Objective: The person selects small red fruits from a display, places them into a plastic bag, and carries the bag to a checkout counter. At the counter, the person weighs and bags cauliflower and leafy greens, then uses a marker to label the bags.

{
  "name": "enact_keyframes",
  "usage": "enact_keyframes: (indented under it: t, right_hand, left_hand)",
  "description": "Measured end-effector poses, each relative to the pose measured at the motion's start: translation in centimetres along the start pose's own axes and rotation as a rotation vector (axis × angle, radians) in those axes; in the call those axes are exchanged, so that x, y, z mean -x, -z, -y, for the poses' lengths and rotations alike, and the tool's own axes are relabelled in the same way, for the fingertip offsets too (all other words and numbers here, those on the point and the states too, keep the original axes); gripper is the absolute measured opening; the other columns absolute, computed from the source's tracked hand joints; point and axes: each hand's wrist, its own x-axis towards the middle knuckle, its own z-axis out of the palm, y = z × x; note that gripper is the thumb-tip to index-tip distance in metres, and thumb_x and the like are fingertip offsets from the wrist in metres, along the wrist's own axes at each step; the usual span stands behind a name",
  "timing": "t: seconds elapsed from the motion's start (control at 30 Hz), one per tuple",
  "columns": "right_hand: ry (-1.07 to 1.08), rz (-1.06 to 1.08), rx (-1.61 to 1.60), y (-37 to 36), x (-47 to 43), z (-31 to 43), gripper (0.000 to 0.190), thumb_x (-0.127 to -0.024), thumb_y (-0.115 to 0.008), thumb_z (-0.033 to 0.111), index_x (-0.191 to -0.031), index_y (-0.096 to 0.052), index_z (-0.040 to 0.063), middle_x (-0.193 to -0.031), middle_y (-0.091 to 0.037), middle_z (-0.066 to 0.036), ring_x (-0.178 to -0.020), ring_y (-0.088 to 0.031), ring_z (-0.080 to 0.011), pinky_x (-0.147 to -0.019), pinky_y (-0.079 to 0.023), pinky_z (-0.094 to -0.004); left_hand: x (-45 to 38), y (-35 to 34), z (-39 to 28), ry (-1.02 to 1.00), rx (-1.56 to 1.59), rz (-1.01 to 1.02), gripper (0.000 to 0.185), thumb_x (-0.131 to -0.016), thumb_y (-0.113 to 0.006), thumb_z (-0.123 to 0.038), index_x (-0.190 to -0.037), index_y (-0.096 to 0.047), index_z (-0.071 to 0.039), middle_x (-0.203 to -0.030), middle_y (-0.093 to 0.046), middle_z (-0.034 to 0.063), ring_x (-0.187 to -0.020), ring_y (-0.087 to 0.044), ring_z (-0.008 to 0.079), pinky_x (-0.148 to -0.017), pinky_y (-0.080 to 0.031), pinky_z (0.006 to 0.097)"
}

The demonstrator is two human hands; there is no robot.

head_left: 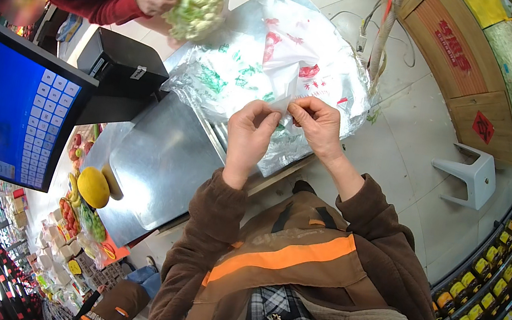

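A thin white plastic bag [280, 72] with red print is pinched at its near edge between my two hands. My left hand [251, 132] grips it with thumb and forefinger. Close beside it, my right hand [317, 123] pinches the same edge. Under and around the bag spreads a heap of clear plastic bags [214, 75] with green print, lying on the metal counter. Across the counter, another person's hand [158, 0] in a red sleeve holds a cauliflower [196, 7].
Left stands a touchscreen scale [27, 108] beside its metal weighing plate [158, 156]. A yellow melon [93, 188] and other produce sit beyond the plate. To the right are a white plastic stool [469, 178], a wooden cabinet [460, 66], a hanging bundle of cables [381, 40] and shelves of jars [490, 276].
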Motion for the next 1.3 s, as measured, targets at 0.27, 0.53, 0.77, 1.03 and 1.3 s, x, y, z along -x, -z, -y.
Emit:
enact_keyframes:
  t: [0.27,0.53,0.77,1.03,1.3]
  right_hand:
    - [-0.064,-0.103,0.052,0.4,-0.1,-0.5,0.015,-0.097,-0.064,0.015,-0.094,-0.069,0.002,-0.077,-0.066,0.001,-0.066,-0.058,-0.0049,-0.059,-0.047,-0.0213]
    - [0.116,-0.584,-0.388,7.7,-2.2,4.2,0.028,-0.099,-0.054,0.025,-0.106,-0.062,-0.001,-0.092,-0.067,-0.009,-0.078,-0.066,-0.0196,-0.07,-0.057,-0.0336]
    - [0.236,-0.565,-0.301,10.0,-1.4,6.6,0.031,-0.1,-0.05,0.029,-0.11,-0.061,0.001,-0.1,-0.066,-0.008,-0.086,-0.065,-0.02,-0.069,-0.055,-0.0328]
    - [0.379,-0.619,-0.041,10.2,2.5,11.8,0.044,-0.096,-0.058,0.039,-0.128,-0.054,0.009,-0.122,-0.056,-0.01,-0.105,-0.06,-0.0274,-0.081,-0.057,-0.0388]
    - [0.817,-0.669,0.07,15.7,6.5,19.1,0.027,-0.092,-0.06,0.024,-0.113,-0.056,0.007,-0.106,-0.059,-0.009,-0.089,-0.062,-0.0269,-0.069,-0.055,-0.0376]
  left_hand:
    - [0.4,1.7,2.3,0.024,0.298,-0.067,0.013,-0.09,-0.07,-0.008,-0.083,-0.06,-0.003,-0.073,-0.059,-0.0036,-0.066,-0.05,0.0041,-0.06,-0.04,0.0202]
    - [1.5,10.0,4.5,-0.11,-1.324,-0.447,0.008,-0.076,-0.062,-0.006,-0.08,-0.055,-0.004,-0.084,-0.058,0.0133,-0.081,-0.06,0.0359,-0.067,-0.049,0.0461]
    - [3.2,4.4,-1.1,-0.681,-0.985,-0.224,0.044,-0.077,-0.063,0.0,-0.121,-0.062,-0.002,-0.117,-0.062,0.022,-0.115,-0.057,0.0407,-0.096,-0.049,0.0462]
    - [-5.6,-0.9,10.3,-0.115,-1.31,0.187,0.06,-0.085,-0.065,-0.046,-0.135,-0.055,-0.013,-0.134,-0.053,0.0208,-0.129,-0.043,0.0409,-0.105,-0.021,0.0727]
    - [-5.4,-0.1,13.3,-0.048,-1.302,0.137,0.065,-0.086,-0.064,-0.05,-0.14,-0.052,-0.016,-0.14,-0.045,0.0207,-0.136,-0.03,0.0442,-0.112,-0.009,0.068]
